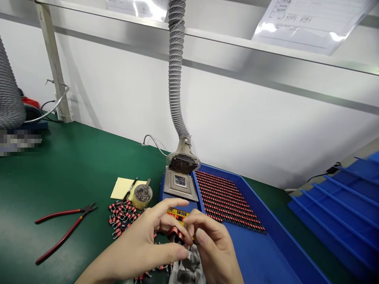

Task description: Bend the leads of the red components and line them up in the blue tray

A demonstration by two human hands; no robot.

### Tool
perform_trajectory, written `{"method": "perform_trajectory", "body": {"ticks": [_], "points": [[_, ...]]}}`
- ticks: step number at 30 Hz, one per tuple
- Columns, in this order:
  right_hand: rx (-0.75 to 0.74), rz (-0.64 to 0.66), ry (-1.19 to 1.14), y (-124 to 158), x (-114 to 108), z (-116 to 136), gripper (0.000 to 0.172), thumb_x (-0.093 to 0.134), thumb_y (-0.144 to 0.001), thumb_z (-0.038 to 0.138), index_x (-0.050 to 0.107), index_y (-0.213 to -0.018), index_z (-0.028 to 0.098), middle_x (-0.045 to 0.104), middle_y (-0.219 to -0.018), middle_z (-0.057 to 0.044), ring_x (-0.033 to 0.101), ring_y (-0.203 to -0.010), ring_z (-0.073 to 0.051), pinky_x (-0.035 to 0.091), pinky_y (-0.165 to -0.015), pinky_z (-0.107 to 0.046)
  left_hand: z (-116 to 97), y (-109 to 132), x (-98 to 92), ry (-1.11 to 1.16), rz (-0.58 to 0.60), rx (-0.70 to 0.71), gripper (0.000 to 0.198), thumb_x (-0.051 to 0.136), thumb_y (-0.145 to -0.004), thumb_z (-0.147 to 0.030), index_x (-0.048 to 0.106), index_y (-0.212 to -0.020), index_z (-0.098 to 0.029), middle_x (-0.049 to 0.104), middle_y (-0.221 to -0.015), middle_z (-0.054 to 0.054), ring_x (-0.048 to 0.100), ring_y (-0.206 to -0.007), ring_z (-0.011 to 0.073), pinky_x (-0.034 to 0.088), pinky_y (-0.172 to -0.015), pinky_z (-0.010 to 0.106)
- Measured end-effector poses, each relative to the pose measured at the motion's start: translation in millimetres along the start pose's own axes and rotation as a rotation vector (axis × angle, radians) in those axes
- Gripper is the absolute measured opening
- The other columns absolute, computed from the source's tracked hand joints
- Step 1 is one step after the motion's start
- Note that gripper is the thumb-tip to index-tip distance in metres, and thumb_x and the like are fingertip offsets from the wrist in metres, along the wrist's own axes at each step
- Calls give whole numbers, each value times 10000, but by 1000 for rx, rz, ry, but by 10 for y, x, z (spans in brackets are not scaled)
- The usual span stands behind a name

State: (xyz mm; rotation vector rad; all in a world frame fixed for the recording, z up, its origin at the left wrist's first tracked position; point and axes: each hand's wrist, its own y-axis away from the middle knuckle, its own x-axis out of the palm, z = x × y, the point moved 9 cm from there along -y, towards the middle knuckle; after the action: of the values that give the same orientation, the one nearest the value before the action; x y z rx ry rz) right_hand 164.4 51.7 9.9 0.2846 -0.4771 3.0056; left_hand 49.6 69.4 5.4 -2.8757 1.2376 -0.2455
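Note:
My left hand (145, 242) reaches in from the lower left, with thumb and forefinger apart. Small red-and-black wire-leaded coils (177, 233) sit in its curled lower fingers, partly hidden. My right hand (214, 246) is beside it, fingertips pinched close to those coils; what the pinch holds, if anything, is hidden. Below both hands is a grey-and-white stained cloth or bag (189, 266). A pile of similar coils (122, 217) lies left of my hands. Behind my fingers is a yellow panel (181, 212) marked CM 558, on the front of a solder pot (180, 185).
A blue tray (286, 246) on the right holds rows of coils (227, 197). An extraction hose (176, 71) hangs over the pot. Red-handled pliers (79, 215), a cup of grey scraps (142, 197), a pen (130, 189) and yellow paper (120, 188) lie leftward. Blue trays (340, 213) stand far right.

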Motion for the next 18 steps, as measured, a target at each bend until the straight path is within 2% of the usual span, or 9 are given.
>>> {"method": "perform_trajectory", "body": {"ticks": [4, 10, 14, 18], "points": [[31, -12, -64, 16, 87, -87, 159, 737, -777, 379, 748, -742, 224, 520, -617, 13, 487, -538, -99, 416, -517, -215, 24, 2, 4, -10, -8, -41, 630, 659, -734, -125, 480, -1308, -312, 680, -973, -23, 634, -888, 145, 473, -793, 250], [61, -23, -172, -3, 118, -131, 124, 751, -778, 349, 739, -719, 240, 503, -603, 30, 450, -525, -68, 407, -494, -164, -1, -3, 20, -15, 12, -30, 589, 677, -767, -152, 474, -1303, -288, 669, -944, -13, 612, -923, 159, 448, -856, 286], [13, -21, -197, -2, 149, -92, 132, 740, -794, 321, 720, -698, 232, 514, -603, 29, 473, -541, -71, 425, -516, -164, -20, -5, 31, -25, 29, 16, 549, 637, -803, -146, 463, -1303, -292, 644, -943, -11, 596, -925, 161, 432, -865, 303], [-82, -18, -157, 8, 173, -29, 157, 662, -862, 295, 704, -722, 238, 534, -603, 32, 511, -535, -79, 443, -534, -185, -50, -17, 86, 71, 65, 81, 371, 505, -889, -169, 496, -1247, -267, 561, -912, -17, 531, -860, 125, 417, -791, 258]]}}
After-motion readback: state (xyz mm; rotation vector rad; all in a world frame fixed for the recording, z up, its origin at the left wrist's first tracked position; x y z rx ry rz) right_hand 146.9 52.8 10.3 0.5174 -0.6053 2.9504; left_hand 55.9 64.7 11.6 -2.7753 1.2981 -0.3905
